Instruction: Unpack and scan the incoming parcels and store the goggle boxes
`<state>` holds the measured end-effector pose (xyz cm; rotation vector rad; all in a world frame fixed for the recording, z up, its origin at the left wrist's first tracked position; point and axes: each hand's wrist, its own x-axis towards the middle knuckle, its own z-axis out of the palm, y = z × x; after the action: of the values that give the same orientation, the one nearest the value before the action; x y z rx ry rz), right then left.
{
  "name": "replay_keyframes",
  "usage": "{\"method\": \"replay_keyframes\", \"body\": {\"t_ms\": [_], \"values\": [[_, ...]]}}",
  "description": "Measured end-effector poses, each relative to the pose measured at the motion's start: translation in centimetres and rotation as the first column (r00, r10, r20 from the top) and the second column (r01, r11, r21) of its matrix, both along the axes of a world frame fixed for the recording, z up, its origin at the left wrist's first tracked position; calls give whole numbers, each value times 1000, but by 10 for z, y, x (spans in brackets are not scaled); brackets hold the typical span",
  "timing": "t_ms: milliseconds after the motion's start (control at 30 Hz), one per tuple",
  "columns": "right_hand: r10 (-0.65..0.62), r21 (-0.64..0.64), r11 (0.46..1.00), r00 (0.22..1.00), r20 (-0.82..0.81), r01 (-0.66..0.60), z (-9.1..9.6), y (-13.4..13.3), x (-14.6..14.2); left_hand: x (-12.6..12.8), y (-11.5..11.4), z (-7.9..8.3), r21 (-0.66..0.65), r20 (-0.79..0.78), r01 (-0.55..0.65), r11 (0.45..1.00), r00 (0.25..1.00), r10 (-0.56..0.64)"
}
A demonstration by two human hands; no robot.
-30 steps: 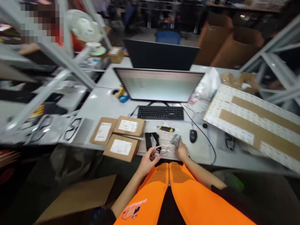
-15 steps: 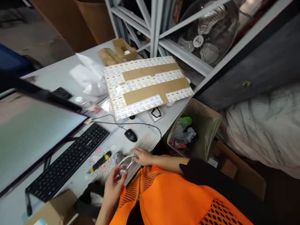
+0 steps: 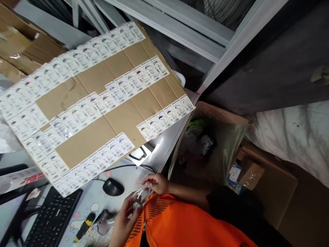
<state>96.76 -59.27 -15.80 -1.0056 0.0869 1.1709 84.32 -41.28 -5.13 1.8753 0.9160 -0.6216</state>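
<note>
I am seeing both hands together at the desk edge, just above the orange vest [image 3: 185, 223]. The left hand [image 3: 125, 214] and the right hand [image 3: 157, 183] are each closing fingers on 1 small clear plastic packet [image 3: 140, 196] — what is inside I cannot tell. Compared with 0.5 s ago, the view is swinging further to the right: the monitor is gone from sight, and the cardboard sheet with label rows [image 3: 89, 103] is now filling the upper left, while the packet is staying between the hands. The mouse [image 3: 113, 187] is lying near, and the bin with a green liner [image 3: 218, 144] is standing beside the desk — so I judge the handling is continuing, nothing released.
</note>
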Motion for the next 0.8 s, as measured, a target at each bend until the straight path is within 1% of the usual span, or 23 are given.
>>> {"method": "replay_keyframes", "body": {"t_ms": [100, 200, 300, 400, 600, 800], "values": [[-25, 14, 1000, 989, -147, 28, -2, -1, 9, 14, -2, 3, 4, -53, -16, 1000, 998, 16], [-24, 20, 999, 981, -191, 28, -7, -4, 23, 25, -1, 7, 25, -98, -30, 999, 995, 33], [7, 47, 999, 982, -191, 2, -11, -8, 35, 30, -1, 9, 60, -117, -28, 998, 992, 35], [26, 68, 998, 984, -176, -14, -11, -11, 40, 30, -1, 9, 66, -142, -30, 997, 989, 39], [45, 111, 993, 985, -165, -27, -12, -13, 41, 30, -1, 9, 67, -160, -59, 996, 985, 69], [53, 169, 985, 986, -159, -25, -16, -10, 40, 41, -4, 16, 86, -177, -91, 992, 979, 105]]}}
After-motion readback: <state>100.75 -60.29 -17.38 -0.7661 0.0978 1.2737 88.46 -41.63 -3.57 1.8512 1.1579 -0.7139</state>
